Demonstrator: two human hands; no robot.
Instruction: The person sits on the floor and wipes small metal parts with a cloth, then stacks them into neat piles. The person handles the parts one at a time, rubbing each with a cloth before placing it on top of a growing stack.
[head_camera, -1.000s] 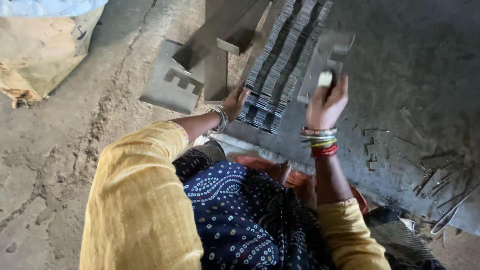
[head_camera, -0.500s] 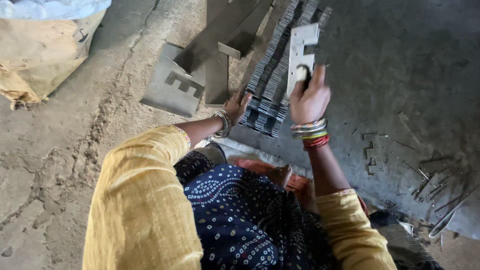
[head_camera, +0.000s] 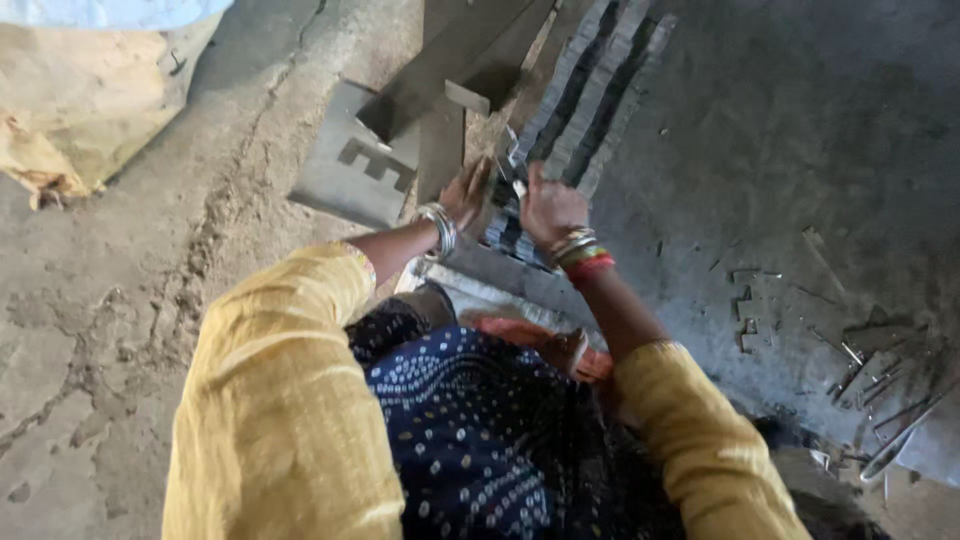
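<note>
Left hand and right hand blurred; grip on anything could not be told. Rows of stacked metal plates ran off far edge. Sack cut by left edge. Scraps at right too small to identify.

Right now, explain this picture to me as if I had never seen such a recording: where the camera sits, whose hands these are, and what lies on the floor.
The camera is worn on the person's head and looks straight down, so you see yellow sleeves and a dark dotted garment. There is no machine here, only two bare hands. The left hand and the right hand, both with bangles at the wrist, rest on the near end of long rows of stacked thin metal plates lying on the grey floor. Whether the fingers grip a plate cannot be told. A larger notched metal sheet lies to the left, a sack farther left, and metal scraps to the right.
</note>
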